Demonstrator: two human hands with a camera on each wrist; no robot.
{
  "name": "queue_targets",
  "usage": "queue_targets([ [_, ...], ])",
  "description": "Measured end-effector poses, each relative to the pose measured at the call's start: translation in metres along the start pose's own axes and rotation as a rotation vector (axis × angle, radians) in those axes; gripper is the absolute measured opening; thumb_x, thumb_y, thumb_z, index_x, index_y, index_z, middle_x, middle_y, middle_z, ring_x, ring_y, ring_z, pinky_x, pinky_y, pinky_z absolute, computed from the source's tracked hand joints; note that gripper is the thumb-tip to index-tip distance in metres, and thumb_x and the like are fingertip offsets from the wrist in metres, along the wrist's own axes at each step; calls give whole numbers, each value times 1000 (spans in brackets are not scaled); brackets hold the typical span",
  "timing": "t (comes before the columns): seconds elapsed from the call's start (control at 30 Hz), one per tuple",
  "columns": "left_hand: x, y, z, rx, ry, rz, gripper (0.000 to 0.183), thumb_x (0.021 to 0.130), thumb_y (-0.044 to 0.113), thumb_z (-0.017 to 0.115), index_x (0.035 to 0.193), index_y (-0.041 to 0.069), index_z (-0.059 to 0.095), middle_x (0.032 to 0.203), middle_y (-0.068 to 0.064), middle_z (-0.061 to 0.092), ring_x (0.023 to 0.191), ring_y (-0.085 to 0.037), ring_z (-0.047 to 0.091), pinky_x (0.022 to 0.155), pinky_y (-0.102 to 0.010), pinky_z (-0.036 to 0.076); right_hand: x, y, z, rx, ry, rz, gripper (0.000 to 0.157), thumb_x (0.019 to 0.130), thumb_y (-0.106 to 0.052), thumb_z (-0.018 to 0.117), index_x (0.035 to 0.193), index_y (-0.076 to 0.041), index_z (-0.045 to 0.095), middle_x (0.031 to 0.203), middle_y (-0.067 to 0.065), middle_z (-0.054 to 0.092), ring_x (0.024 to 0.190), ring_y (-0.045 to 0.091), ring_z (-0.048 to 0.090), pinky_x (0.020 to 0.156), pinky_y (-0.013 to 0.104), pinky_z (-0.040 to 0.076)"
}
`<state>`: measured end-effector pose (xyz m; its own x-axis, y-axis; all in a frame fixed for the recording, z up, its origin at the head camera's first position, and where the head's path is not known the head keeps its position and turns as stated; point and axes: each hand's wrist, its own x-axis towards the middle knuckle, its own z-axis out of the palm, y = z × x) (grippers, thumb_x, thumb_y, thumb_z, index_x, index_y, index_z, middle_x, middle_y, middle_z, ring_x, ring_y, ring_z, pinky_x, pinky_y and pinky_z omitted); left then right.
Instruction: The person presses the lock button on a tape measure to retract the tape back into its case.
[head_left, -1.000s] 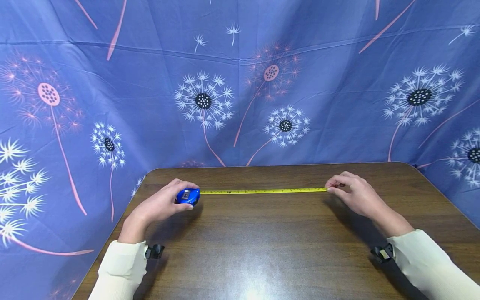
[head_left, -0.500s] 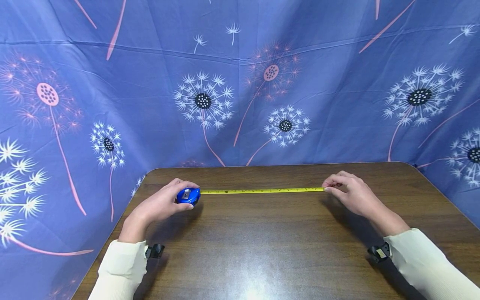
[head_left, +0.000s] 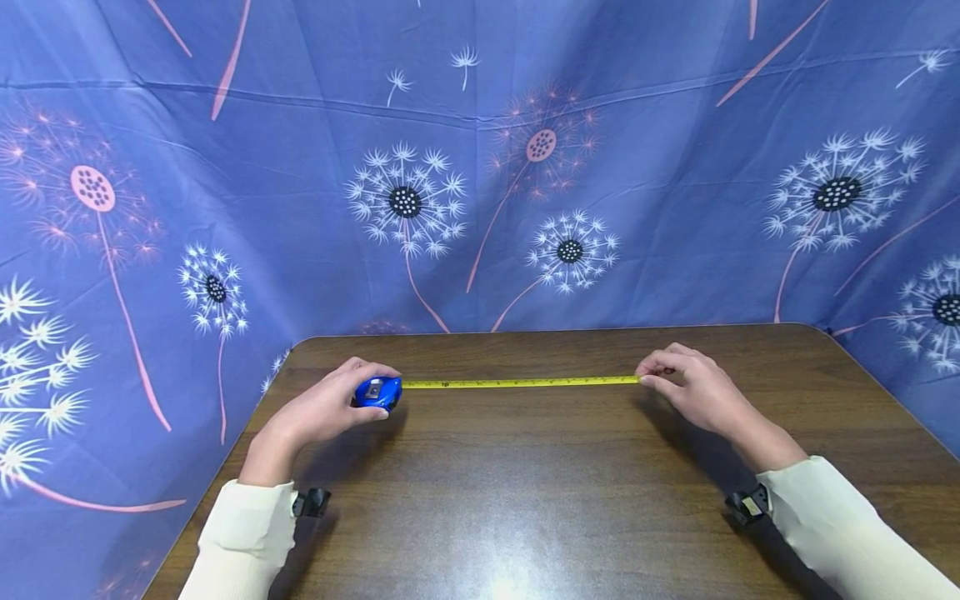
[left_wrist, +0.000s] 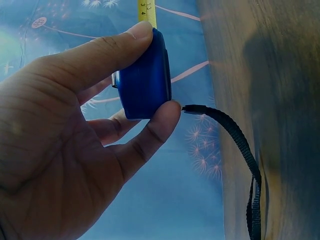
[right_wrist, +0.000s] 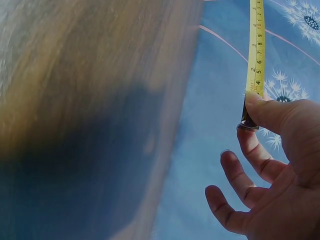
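A blue tape measure (head_left: 378,393) is held by my left hand (head_left: 322,408), thumb on one side and fingers on the other. From its mouth a yellow blade (head_left: 525,382) runs straight across to my right hand (head_left: 697,387). In the right wrist view, thumb and forefinger pinch the blade's end close by its metal hook (right_wrist: 247,125), while the other fingers curl loosely below. A black wrist strap (left_wrist: 235,135) hangs from the blue case in the left wrist view. Both hands are raised over the table, casting shadows on it.
The brown wooden table (head_left: 510,475) spreads beneath both hands. Behind it and along the sides hangs a blue cloth (head_left: 300,208) printed with dandelions. Black wrist cameras sit at both cream sleeves (head_left: 247,525).
My right hand has moved a little left with the blade's end, and the exposed stretch of blade is shorter. The left hand and the tape measure case stay almost where they were.
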<state>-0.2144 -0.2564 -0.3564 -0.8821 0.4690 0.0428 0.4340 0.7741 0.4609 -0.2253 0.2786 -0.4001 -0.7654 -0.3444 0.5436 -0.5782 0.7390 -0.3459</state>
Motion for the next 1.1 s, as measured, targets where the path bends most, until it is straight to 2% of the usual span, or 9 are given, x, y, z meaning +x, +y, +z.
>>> queue_targets([
  [0.2,0,0,0,1,1,2,52,95,27,78,143,21,57,131,-14,54,115,-34,57,93,-52,51,1,-1,3,2,-3,-1,19,85,-5,83,91,-21,74,87,-11,63,83,10,59,72,33,48],
  [0.43,0,0,1,4,4,15,53,95,27,78,143,19,57,129,-14,54,114,-34,58,93,-52,51,3,-4,5,17,-13,8,19,86,-6,82,92,-22,74,89,-10,63,84,12,60,73,40,50],
  [1.1,3,4,3,8,0,18,53,95,27,78,143,20,57,129,-14,55,114,-34,58,94,-53,51,8,-10,9,31,-42,31,19,86,-4,82,90,-21,73,90,-9,64,84,11,61,72,43,51],
])
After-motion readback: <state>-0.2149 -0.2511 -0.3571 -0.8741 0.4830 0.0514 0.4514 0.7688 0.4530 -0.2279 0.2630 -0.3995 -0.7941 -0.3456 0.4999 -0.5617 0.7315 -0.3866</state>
